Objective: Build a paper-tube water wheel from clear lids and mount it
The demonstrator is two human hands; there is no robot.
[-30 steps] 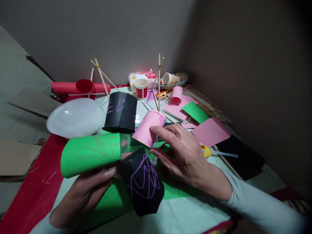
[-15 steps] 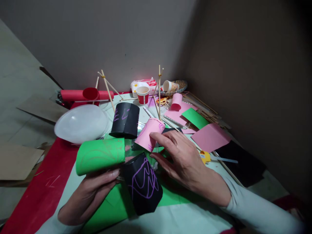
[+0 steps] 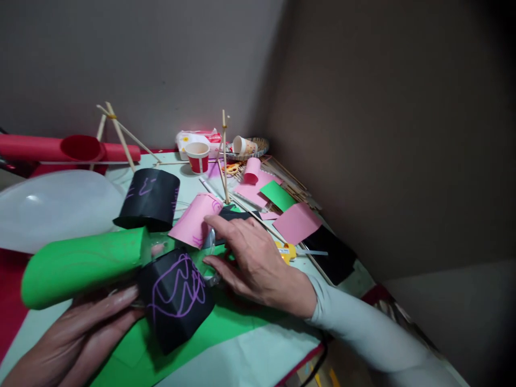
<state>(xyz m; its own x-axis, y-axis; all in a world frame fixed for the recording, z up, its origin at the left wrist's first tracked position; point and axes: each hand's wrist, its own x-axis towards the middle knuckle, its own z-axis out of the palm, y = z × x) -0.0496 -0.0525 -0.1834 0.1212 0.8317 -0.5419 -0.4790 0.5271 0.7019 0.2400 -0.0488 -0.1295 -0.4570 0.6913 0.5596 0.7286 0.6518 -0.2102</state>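
Several paper tubes fan out around a clear plastic piece [image 3: 163, 241] in the middle; its shape is mostly hidden. The green paper tube [image 3: 86, 263] points left and the pink paper tube [image 3: 193, 219] up to the right. One black paper tube [image 3: 151, 200] stands at the back. Another, a black tube with purple scribbles [image 3: 181, 298], faces me. My left hand [image 3: 94, 322] is closed on the plastic piece from below, with some fingertips showing through it. My right hand [image 3: 252, 255] has its index finger on the pink tube's edge and its thumb lower, by clear plastic.
A white bowl-like piece [image 3: 60, 209] lies left. Stick tripods [image 3: 121, 137] stand behind, near a paper cup [image 3: 197, 157] and orange scissors [image 3: 233, 169]. Pink paper [image 3: 296, 221], black paper [image 3: 332, 255] and a yellow-handled glue gun [image 3: 287, 251] lie right. Walls bound the back and right.
My view has swung to the right, so things appear further left. Both hands keep nearly the same places on the paper tubes and the plastic piece.
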